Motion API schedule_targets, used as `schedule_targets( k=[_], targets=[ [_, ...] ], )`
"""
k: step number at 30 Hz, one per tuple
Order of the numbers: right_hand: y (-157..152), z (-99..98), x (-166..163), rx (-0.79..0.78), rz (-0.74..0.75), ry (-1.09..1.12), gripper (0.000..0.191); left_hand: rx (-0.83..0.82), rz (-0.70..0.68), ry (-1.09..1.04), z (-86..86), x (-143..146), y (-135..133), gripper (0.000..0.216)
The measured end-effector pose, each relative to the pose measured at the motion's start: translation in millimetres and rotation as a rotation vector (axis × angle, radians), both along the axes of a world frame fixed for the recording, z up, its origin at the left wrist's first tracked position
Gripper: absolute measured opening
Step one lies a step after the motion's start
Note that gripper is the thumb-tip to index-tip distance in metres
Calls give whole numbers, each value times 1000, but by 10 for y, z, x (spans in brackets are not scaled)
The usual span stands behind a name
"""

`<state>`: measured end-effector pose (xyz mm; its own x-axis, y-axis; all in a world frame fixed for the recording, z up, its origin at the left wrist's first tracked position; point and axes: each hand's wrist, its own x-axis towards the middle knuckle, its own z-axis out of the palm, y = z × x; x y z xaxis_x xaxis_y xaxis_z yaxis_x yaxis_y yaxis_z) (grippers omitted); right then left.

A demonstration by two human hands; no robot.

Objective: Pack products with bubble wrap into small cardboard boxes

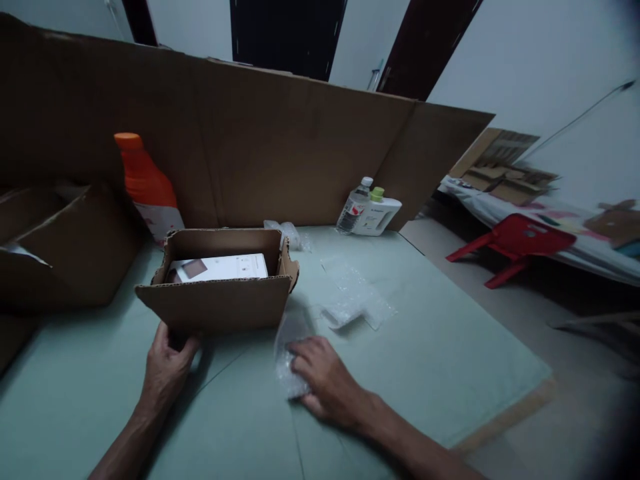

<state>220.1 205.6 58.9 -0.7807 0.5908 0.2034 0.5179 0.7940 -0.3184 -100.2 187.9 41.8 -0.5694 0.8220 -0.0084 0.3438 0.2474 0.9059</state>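
An open cardboard box (pixel 215 303) stands in front of me with a white printed box (pixel 233 268) inside it. My left hand (pixel 169 363) grips the cardboard box low at its near left side, and some of its fingertips are hidden there. My right hand (pixel 323 377) is closed on a piece of bubble wrap (pixel 290 377), just right of the box's near corner. More bubble wrap (pixel 363 300) lies flat on the table to the right. Behind the box sits a crumpled piece of clear wrap (pixel 289 233).
An orange bottle (pixel 147 183), a clear plastic bottle (pixel 355 207) and a white jug with a green cap (pixel 379 217) stand along a tall cardboard screen (pixel 300 147). Another open carton (pixel 75 247) is on the left of the pale green table (pixel 425 373). A red stool (pixel 520 240) is beyond.
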Motion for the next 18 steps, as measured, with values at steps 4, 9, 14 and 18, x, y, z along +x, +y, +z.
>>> schedule_targets(
  k=[4,9,14,18],
  targets=[
    [-332,-90,-194,-104,105,82,42,128,-11,-33,7,24,52,59],
    [-477,94,-360,-197,128,44,61,188,-56,-80,9,27,312,49],
    [-611,125,-306,-194,-59,-38,47,216,-86,-166,-29,85,311,54],
    [-757,46,-335,-87,-90,-34,22,175,-87,-248,-106,223,-191,73]
  ],
)
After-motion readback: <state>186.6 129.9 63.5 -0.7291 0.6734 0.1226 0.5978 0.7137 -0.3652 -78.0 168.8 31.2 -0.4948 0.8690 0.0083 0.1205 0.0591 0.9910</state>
